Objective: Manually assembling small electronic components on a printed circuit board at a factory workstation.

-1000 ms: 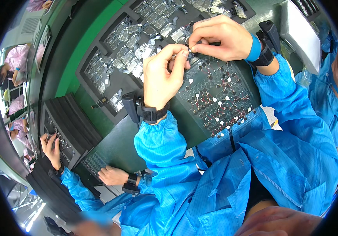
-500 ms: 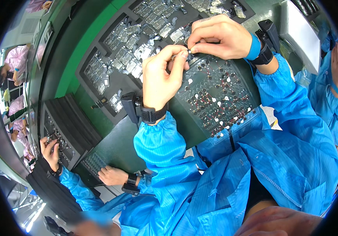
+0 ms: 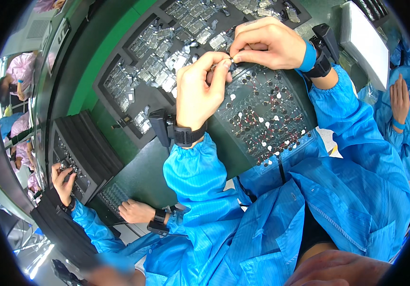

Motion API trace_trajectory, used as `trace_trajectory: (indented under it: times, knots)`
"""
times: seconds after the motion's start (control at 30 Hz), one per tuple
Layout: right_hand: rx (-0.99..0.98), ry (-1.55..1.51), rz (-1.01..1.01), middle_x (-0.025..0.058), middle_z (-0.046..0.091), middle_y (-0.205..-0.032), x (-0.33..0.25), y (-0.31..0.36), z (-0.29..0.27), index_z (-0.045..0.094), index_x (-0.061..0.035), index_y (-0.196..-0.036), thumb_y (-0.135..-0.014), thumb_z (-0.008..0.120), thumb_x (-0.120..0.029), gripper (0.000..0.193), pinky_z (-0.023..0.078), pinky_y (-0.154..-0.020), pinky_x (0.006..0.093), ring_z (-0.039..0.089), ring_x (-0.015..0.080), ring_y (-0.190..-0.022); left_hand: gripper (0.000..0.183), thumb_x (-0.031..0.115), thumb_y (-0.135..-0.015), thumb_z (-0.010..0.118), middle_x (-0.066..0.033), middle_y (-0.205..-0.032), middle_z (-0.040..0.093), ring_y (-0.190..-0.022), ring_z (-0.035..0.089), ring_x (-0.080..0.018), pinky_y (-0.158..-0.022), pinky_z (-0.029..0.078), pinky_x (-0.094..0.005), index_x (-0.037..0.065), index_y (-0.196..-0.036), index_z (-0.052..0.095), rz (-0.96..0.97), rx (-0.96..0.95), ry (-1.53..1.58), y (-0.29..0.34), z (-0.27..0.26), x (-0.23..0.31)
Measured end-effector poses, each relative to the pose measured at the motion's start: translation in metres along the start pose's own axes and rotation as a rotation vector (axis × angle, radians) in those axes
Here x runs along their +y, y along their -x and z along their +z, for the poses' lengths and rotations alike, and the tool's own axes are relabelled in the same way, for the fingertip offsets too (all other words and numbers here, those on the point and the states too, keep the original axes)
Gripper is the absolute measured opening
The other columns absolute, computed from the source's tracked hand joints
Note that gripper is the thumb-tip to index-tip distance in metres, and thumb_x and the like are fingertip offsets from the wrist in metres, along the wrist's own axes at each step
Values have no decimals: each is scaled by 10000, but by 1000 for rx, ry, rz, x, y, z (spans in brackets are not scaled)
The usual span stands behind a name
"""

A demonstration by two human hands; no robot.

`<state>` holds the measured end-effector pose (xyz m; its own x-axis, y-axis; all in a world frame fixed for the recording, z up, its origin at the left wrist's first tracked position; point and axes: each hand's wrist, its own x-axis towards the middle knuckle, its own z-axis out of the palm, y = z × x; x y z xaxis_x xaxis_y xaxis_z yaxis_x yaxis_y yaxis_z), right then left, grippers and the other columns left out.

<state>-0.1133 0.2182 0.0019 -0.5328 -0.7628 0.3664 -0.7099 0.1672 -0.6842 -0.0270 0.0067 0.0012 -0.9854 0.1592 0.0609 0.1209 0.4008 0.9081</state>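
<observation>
My left hand (image 3: 199, 93) and my right hand (image 3: 269, 46) meet above the far edge of a clear plastic tray. Both are closed, thumb against forefinger, around a small dark part with a light spot (image 3: 233, 63). Its exact kind is too small to make out, and fingertips cover much of it. The clear blister tray (image 3: 226, 125) below holds many little round components, black and white, some with thin red wires. Just beyond my hands, a black foam tray (image 3: 101, 85) carries many small silvery metal modules in its compartments.
A white box (image 3: 364, 45) stands to the right on the green table (image 3: 152, 162). Stacked black foam trays (image 3: 93, 148) lie at the left, where a co-worker's hands (image 3: 137, 212) are at work. Another person's hand (image 3: 399, 100) shows at the far right.
My left hand has shifted slightly to the right, still pinching the small part with my right hand. The far-right person's hand has moved lower and inward.
</observation>
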Motion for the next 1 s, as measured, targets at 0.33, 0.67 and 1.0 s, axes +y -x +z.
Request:
trace_trajectory:
  times: [0.33,0.67,1.0]
  knots:
    - [-5,-10,35,117,649,-796,-12,-7,-8,694,-18,-889,-891,718,-159,143,488,-601,392,649,299,-691,96,92,-981,614,-79,-679,660,-589,647,-130,-550,497,-297,24,-993,680,50,69,-12,0,3,5]
    - [59,-19,20,93,624,-744,-20,-1,-7,706,-19,-871,-829,693,-86,80,485,-575,374,632,262,-630,123,97,-988,623,-52,-704,697,-632,656,-75,-560,482,-236,-8,-999,686,16,50,83,1,6,0]
    - [103,-41,16,84,628,-722,-15,-5,-7,719,-23,-853,-822,698,-99,85,490,-562,355,639,242,-617,123,86,-984,623,-40,-706,709,-675,679,-85,-602,499,-238,-7,-997,703,0,40,4,-3,1,-2]
